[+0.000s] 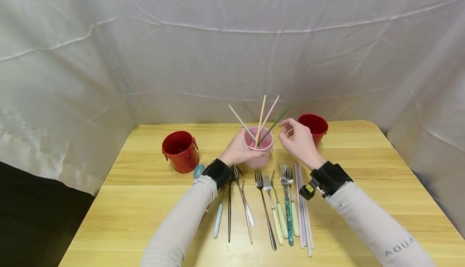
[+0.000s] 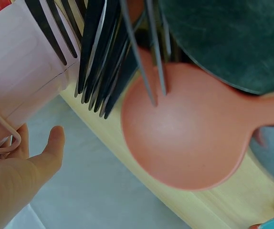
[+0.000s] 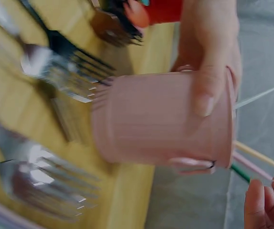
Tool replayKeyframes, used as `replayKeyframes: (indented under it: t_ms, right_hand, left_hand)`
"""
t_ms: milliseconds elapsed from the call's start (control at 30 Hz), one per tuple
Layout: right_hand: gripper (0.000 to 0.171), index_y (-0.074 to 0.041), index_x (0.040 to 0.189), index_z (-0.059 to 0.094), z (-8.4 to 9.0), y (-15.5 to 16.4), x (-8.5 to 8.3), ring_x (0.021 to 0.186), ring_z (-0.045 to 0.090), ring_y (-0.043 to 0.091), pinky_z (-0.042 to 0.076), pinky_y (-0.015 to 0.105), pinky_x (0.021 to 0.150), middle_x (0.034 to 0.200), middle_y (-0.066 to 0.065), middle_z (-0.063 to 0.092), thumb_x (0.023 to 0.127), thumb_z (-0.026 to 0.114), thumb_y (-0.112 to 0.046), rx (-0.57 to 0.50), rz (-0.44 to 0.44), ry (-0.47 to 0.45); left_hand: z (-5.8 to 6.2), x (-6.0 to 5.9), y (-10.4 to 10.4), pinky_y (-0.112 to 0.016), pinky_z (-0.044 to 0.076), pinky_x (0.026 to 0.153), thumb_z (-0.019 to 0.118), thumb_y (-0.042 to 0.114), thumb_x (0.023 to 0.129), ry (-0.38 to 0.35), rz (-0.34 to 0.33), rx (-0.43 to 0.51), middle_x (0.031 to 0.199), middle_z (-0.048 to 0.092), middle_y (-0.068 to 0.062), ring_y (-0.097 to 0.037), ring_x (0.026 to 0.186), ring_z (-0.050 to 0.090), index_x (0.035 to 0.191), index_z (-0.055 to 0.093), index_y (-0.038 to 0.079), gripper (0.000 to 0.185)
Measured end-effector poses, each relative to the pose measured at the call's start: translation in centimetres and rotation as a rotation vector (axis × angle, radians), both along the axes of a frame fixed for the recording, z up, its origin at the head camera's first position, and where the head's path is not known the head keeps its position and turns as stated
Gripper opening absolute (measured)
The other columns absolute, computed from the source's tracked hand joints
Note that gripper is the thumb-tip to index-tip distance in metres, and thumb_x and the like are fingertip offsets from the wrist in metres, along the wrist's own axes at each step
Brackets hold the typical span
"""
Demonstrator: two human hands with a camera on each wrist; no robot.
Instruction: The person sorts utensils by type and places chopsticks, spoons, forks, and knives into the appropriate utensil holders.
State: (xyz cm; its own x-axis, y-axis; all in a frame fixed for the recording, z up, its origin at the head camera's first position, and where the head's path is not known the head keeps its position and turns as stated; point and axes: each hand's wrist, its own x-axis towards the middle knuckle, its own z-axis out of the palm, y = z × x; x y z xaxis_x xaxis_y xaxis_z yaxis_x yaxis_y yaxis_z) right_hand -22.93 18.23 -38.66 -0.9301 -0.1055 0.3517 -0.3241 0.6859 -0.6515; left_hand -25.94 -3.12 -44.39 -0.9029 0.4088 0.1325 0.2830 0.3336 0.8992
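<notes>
Yellow wood-grain table (image 1: 145, 202) bearing round pink bucket (image 1: 258, 161) between two round red buckets (image 1: 183, 160), metal forks (image 1: 288, 210), thin pastel sticks (image 1: 305, 212).

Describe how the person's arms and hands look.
The left hand and right hand are ungloved. Pale grey sleeves end at black wristbands, the right sleeve bearing dark letters, apparently AQUA. The right wristband carries a small black device with a yellow patch.

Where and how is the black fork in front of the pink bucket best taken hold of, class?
Probably by the broad lower end of the black fork's handle, pinched from above and slightly from the person's left. It lies with its handle toward the person, bare table along that side, while its tines crowd those of the yellow-handled fork.
</notes>
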Motion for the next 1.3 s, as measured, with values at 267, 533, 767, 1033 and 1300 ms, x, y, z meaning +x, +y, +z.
replayKeyframes:
  t_ms: [267,533,767,1033,1300]
  right_hand:
    - [0.018,0.001,0.103,0.064,-2.0,2.8,2.1,0.070,0.055,0.019,0.046,0.021,0.060,0.084,0.014,0.066,0.088,0.057,-0.006,0.061,0.034,-0.157]
    - [0.020,0.001,0.100,0.062,-4.1,5.7,5.2,0.059,0.052,0.014,0.042,0.026,0.051,0.072,0.006,0.062,0.088,0.064,-0.015,0.222,0.101,-0.393]
    - [0.024,0.001,0.098,0.061,-5.6,7.4,7.2,0.063,0.055,0.015,0.044,0.027,0.054,0.076,0.007,0.063,0.086,0.069,-0.018,0.304,0.118,-0.482]
    - [0.016,-0.004,0.090,0.062,-6.6,7.9,8.2,0.063,0.054,0.015,0.043,0.025,0.055,0.072,0.002,0.063,0.087,0.069,-0.018,0.308,0.100,-0.565]
    - [0.018,-0.010,0.078,0.061,-7.0,7.5,8.0,0.061,0.050,0.014,0.036,0.024,0.053,0.067,0.000,0.057,0.082,0.072,-0.024,0.349,0.064,-0.549]
  left_hand:
    - [0.1,-0.1,-0.2,-0.046,0.046,0.113,0.090,0.011,0.073,-0.007,0.010,0.018,0.139,0.057,-0.014,-0.031,0.127,0.058,0.146,0.038,0.008,0.089]
    - [0.2,0.1,0.0,-0.049,0.043,0.116,0.090,0.012,0.073,-0.022,-0.017,0.042,0.139,0.057,-0.015,-0.031,0.129,0.057,0.145,0.040,0.008,0.088]
    - [0.3,0.0,0.3,-0.049,0.043,0.115,0.091,0.015,0.072,-0.035,-0.005,0.037,0.140,0.057,-0.014,-0.030,0.129,0.057,0.145,0.039,0.012,0.089]
    - [0.5,0.2,0.5,-0.049,0.043,0.115,0.090,0.013,0.073,-0.042,-0.009,0.042,0.142,0.056,-0.016,-0.031,0.131,0.056,0.146,0.039,0.010,0.089]
    - [0.5,0.2,0.6,-0.042,0.045,0.114,0.090,0.013,0.073,-0.041,-0.006,0.036,0.140,0.057,-0.012,-0.026,0.129,0.058,0.144,0.040,0.011,0.087]
